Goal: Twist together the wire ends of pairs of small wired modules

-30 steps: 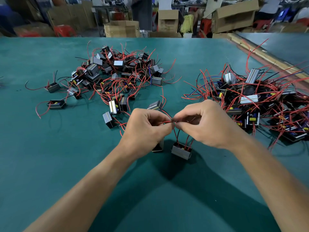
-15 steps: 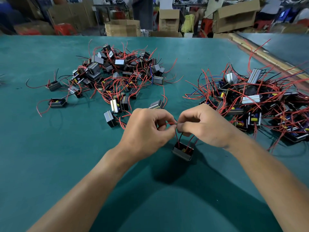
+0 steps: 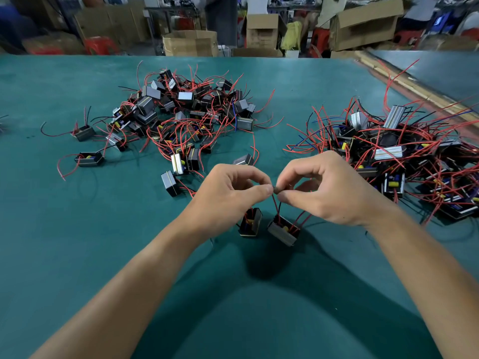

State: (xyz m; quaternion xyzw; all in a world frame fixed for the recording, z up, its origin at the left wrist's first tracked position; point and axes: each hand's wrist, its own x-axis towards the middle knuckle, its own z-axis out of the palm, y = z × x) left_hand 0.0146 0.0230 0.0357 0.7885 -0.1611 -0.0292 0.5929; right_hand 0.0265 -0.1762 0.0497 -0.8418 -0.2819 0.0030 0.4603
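I have the wire ends [image 3: 274,189] pinched at mid-table, where my thumbs and forefingers meet. Red leads drop from them to the left module [image 3: 251,224] and the right module [image 3: 283,231], side by side below. My left hand [image 3: 228,195] and right hand [image 3: 330,193] both curl tight on the wires. Beyond them on the green table [image 3: 77,242] lie the left pile [image 3: 186,117] and the right pile [image 3: 404,151].

Looks like a factory workshop for electronics assembly. Shows in a wide green surface [image 3: 64,242] heaped with wired modules in a left pile [image 3: 181,112] and a right pile [image 3: 388,151]. Also in open cardboard boxes [image 3: 363,24] stacked behind, red stools [image 3: 99,45], a second surface [image 3: 440,73] at right, and blurred people [image 3: 329,11] standing at the back.
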